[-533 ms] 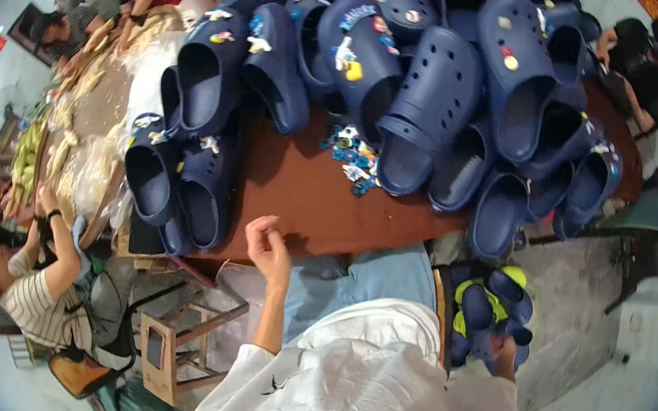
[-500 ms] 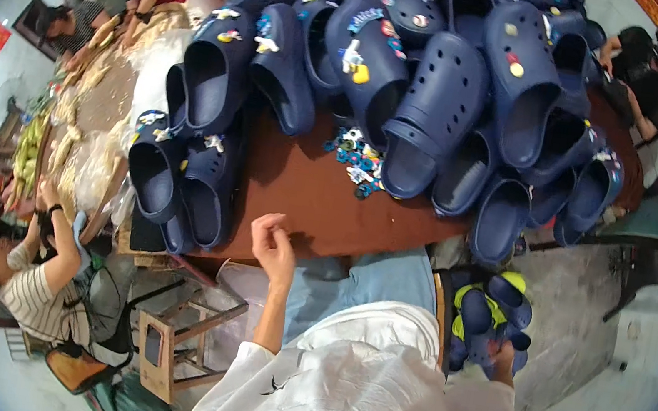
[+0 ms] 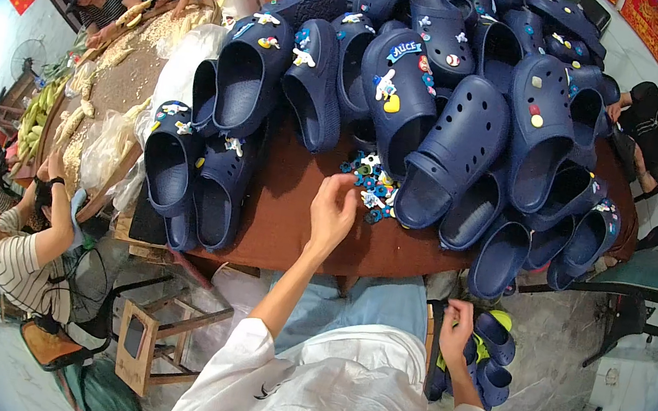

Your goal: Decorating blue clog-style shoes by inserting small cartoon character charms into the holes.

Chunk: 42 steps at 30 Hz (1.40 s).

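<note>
My left hand [image 3: 332, 213] reaches over the brown cloth [image 3: 288, 200]. Its fingers are bent, with thumb and forefinger apart, at the left edge of a small heap of colourful shoe charms [image 3: 377, 189]; I see nothing held. My right hand [image 3: 457, 329] is raised in front of the table's edge, fingers curled in and nothing showing in them. Below and beside it lie several loose navy clogs [image 3: 495, 338] with something bright yellow-green. Around the charms are many navy clogs, among them a plain one without charms [image 3: 458, 152] and one carrying several charms [image 3: 396, 89].
On the left, people work at a round tray [image 3: 132, 77] of corn kernels and cobs. A wooden stool [image 3: 137, 347] with a phone on it stands at lower left. An office chair [image 3: 641, 258] is at the right, with a seated person [image 3: 650, 137] beyond.
My left hand has moved forward and right to the charms. My right hand has risen from the clogs at lower right toward my body. The view has shifted slightly.
</note>
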Available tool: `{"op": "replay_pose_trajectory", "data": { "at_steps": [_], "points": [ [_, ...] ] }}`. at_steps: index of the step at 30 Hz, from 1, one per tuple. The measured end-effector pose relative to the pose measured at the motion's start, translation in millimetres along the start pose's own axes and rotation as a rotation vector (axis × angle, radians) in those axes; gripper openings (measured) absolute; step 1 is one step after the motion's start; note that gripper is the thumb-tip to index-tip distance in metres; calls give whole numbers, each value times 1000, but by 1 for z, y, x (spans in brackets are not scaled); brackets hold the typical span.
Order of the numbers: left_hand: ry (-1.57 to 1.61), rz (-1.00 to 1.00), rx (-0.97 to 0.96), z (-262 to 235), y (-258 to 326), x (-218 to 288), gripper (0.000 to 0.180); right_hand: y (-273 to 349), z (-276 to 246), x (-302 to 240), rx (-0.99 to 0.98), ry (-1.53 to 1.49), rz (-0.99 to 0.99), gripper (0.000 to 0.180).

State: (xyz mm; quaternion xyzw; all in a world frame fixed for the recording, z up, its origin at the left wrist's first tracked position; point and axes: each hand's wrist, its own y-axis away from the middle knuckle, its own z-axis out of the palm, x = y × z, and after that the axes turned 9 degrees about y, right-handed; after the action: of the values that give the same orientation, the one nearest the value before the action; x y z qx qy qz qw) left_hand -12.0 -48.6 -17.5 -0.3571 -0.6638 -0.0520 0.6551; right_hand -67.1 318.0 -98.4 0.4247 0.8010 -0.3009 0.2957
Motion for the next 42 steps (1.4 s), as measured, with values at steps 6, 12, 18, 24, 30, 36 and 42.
{"op": "replay_pose_trajectory", "data": {
  "at_steps": [6,12,18,24,30,36,42],
  "points": [
    [-132,-63,-59,33,-45,-7,52,-100,17,-89,106,82,-326,28],
    [-291,-115,-107,54,-67,-2,83,-151,40,-128,196,102,-311,68],
    [-248,-127,-101,70,-78,-8,85,-173,51,-130,163,117,-130,88],
    [-246,-79,-80,71,-86,-32,65,-187,53,-124,131,217,-64,87],
    [-171,-30,-51,79,-83,-33,50,-193,59,-99,120,120,-57,47],
    [-92,-137,-14,62,-90,-17,45,-182,59,-95,156,-16,-74,34],
    [-127,-93,-69,3,-57,36,33,-140,55,-13,63,-373,22,30]
  ]
}}
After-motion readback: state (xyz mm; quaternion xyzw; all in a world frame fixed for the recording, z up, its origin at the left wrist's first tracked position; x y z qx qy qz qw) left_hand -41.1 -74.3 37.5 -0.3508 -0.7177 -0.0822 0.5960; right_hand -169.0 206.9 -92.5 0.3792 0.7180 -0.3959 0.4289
